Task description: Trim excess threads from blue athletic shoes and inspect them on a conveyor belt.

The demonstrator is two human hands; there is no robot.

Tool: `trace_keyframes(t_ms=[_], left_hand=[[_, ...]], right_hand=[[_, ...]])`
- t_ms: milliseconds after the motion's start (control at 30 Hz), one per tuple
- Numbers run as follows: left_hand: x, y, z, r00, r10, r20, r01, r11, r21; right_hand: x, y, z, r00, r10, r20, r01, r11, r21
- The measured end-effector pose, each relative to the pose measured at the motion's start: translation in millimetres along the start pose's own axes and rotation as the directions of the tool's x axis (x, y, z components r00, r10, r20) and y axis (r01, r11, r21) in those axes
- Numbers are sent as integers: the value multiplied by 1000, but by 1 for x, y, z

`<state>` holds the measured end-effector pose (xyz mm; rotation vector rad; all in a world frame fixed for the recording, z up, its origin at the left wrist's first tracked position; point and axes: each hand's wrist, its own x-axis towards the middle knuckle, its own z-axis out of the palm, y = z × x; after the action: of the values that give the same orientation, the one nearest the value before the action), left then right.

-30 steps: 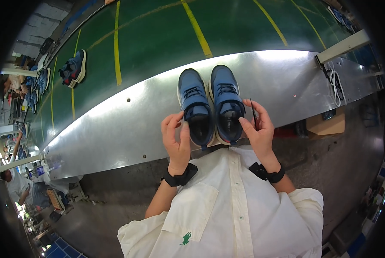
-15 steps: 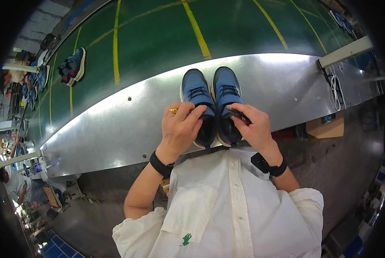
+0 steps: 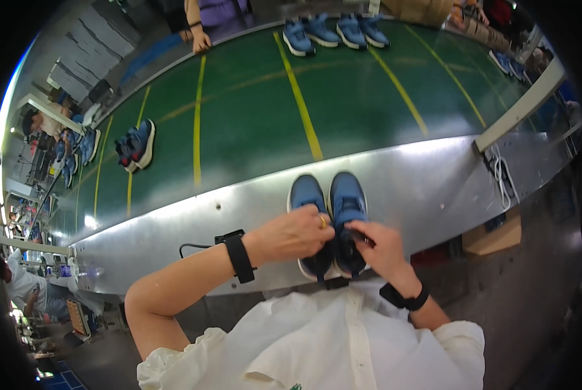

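Evidently lace work: green belt (image 3: 252, 130) beyond, steel ledge (image 3: 174, 227) bearing the blue shoes (image 3: 330, 201) side by side. Left hand (image 3: 291, 235) and right hand (image 3: 376, 248) pinch laces at the tongues; snugging evenly likely comes next.

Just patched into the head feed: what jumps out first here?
A pair of blue shoes stands side by side on the shiny metal ledge right before the person, with the left hand and right hand both on their near ends. Beyond lies a green conveyor belt carrying more blue shoes.
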<state>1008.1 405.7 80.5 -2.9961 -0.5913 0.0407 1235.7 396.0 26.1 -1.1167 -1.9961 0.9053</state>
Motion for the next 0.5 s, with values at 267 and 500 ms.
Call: trace_keyframes(t_ms=[267,500], left_hand=[[6,6,5,998,2,66,-6,998,57],[25,-12,-11,964,166,207,-186,979,78]], right_hand=[[-6,6,2,1000,18,-7,-17,999,45],[1,8,-5,999,-27,-17,27,999,-23]])
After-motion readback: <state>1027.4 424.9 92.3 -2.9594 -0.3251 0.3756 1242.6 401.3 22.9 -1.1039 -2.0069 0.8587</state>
